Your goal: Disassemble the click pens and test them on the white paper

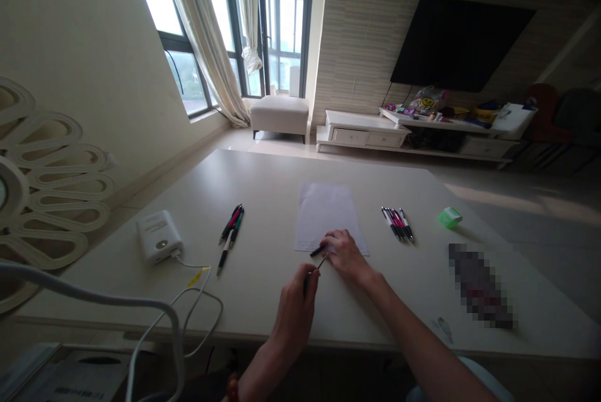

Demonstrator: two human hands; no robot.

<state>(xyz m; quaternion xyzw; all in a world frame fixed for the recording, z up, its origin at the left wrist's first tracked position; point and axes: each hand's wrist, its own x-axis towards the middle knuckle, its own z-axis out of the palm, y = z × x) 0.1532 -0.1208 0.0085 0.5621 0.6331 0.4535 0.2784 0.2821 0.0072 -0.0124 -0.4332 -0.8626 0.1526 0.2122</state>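
Observation:
My left hand (295,298) is closed around a dark pen barrel (307,283) near the front of the table. A thin refill (323,260) sticks out of it towards my right hand. My right hand (345,253) rests at the lower edge of a white sheet of paper (326,211), fingers bent in a pinch. A short black pen piece (318,252) pokes out to the left from those fingers. Exactly how the right fingertips touch the refill is too small to tell.
Several pens (231,230) lie in a loose bunch on the left, by a white power adapter (159,237) with a cable. To the right are a row of pens (398,225), a green box (450,218), a blurred-out dark object (481,289) and a small clear item (444,329).

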